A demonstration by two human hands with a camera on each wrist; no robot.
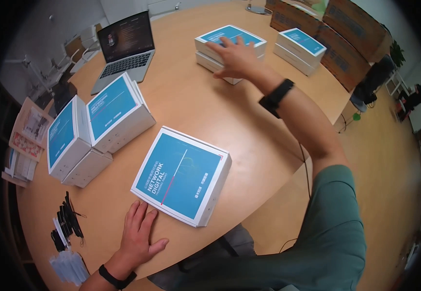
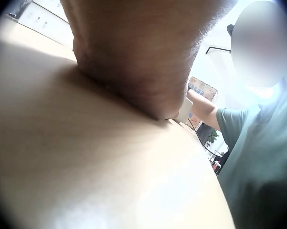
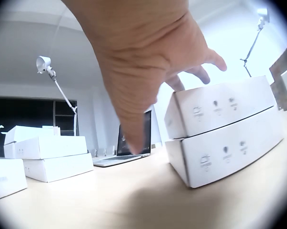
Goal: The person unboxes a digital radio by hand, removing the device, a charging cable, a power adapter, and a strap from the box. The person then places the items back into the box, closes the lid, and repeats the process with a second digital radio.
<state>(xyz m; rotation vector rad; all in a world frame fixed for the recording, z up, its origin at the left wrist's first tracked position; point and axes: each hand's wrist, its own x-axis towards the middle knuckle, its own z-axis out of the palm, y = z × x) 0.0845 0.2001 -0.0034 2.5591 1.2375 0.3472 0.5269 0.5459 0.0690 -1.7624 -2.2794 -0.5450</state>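
My right hand (image 1: 239, 59) is over a stack of two white boxes with blue tops at the back of the table. Its fingers are spread across the upper box (image 3: 224, 107), and the thumb hangs at the side, apart from the cardboard in the right wrist view. The lower box (image 3: 234, 151) sits squarely beneath. Close to me, a single box (image 1: 184, 169) printed "NETWORK DIGITAL" lies flat and slightly turned. My left hand (image 1: 140, 237) rests on the table with fingers extended, fingertips right at that box's near left edge.
More stacked boxes (image 1: 113, 109) stand at left, before an open laptop (image 1: 125, 48). Another stack (image 1: 300, 43) sits back right, near brown cartons (image 1: 341, 53). Black cables (image 1: 67, 216) and clear plastic packets (image 1: 69, 266) lie front left. The table edge (image 1: 268, 194) runs along my side.
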